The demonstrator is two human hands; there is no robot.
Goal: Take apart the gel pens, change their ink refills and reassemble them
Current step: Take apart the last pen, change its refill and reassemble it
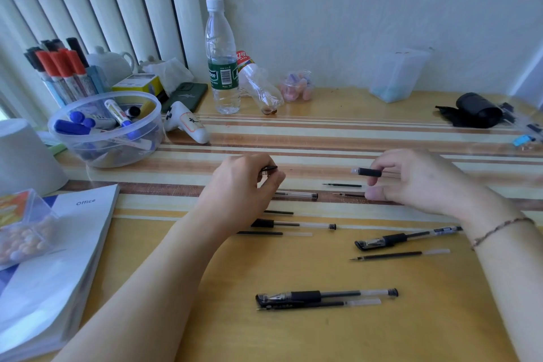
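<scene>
Pinching a small dark pen part, my left hand [249, 182] hovers just above the table [293, 332]; I can't tell whether that piece is a cap or a tip. Under it lies a clear barrel [296, 194], and nearer me a half-stripped pen [293, 224] with loose refills [274, 233] beside it. To the right, my right hand [411, 182] pinches a black grip sleeve [368, 172] between thumb and fingers, with two short refills [342, 185] lying just below it. Further right and nearer me sit a capped pen [408, 238] with a spare refill [399, 255] beside it, and at the front another whole pen [326, 294] touching its own refill.

My worry is mixing things up: old and new refills look alike and lie close together, so I could easily put a spent one back. Round parts may roll on the smooth top, and a sweep of my left wrist could scatter the pieces beneath it. The part in my left fingers is small enough to drop and lose.

Left of the work, a tub [105, 129] of markers and a book [58, 258] crowd the edge, so there's little room that way. The bottle [221, 59] stands well back. Open room lies in the middle front and towards the far right.
</scene>
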